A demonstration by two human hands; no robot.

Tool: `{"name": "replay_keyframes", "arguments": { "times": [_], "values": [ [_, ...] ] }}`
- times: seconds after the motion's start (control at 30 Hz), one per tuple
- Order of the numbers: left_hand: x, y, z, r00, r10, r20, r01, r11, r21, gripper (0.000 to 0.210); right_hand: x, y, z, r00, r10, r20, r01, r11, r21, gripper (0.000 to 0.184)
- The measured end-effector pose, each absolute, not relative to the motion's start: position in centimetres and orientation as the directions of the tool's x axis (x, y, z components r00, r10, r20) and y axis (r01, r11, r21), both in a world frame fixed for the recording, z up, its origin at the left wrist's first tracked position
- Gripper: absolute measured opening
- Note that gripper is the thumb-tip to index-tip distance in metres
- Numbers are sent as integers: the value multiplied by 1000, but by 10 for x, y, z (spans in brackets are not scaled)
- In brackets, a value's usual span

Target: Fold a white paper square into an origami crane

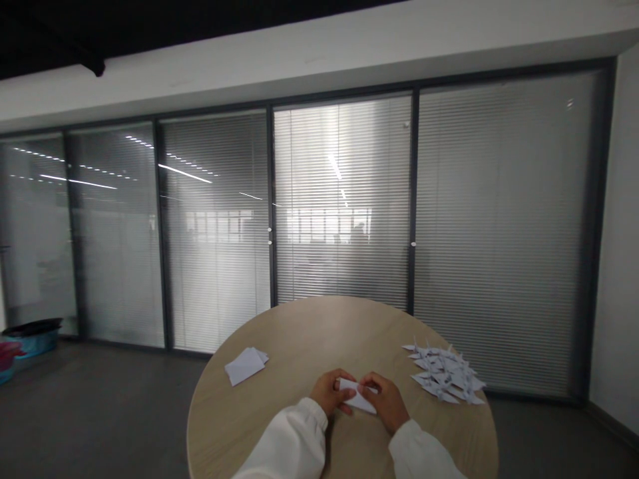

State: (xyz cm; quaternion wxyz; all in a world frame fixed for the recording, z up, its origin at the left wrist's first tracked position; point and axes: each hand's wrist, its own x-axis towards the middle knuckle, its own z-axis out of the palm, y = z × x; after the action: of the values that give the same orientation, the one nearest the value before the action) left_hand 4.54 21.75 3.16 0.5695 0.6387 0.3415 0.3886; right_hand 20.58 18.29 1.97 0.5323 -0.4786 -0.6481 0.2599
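Observation:
A small folded piece of white paper [358, 401] is held between my two hands, just above the near half of the table. My left hand [331, 391] grips its left end, thumb on top and fingers behind. On the other end, my right hand [385, 399] pinches the paper's upper edge between thumb and fingers. To the right lies a heap of folded white paper pieces [446, 374] with pointed tips, which look like paper cranes. A small stack of white paper sheets [246, 365] rests on the left side.
The round wooden table [339, 326] has a curved edge all round. Behind it stands a glass partition [344, 199] with blinds and dark frames. Bins with blue and red sides [37, 339] stand on the grey floor at the far left.

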Motion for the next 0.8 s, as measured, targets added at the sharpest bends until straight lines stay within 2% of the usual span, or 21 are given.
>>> {"name": "replay_keyframes", "arguments": {
  "times": [0.27,0.47,0.63,0.8],
  "values": [
    [47,218,29,484,870,92,23,-118,993,58,206,180,24,15,896,443,354,410,-841,20],
    [47,223,29,392,913,116,70,-155,985,50,205,181,25,48,907,418,345,378,-859,21],
    [44,230,32,277,943,182,-70,-170,983,51,205,185,22,49,923,381,302,350,-886,20],
    [42,232,34,258,947,190,-173,-148,974,51,205,188,18,16,932,362,283,344,-896,20]
  ]
}}
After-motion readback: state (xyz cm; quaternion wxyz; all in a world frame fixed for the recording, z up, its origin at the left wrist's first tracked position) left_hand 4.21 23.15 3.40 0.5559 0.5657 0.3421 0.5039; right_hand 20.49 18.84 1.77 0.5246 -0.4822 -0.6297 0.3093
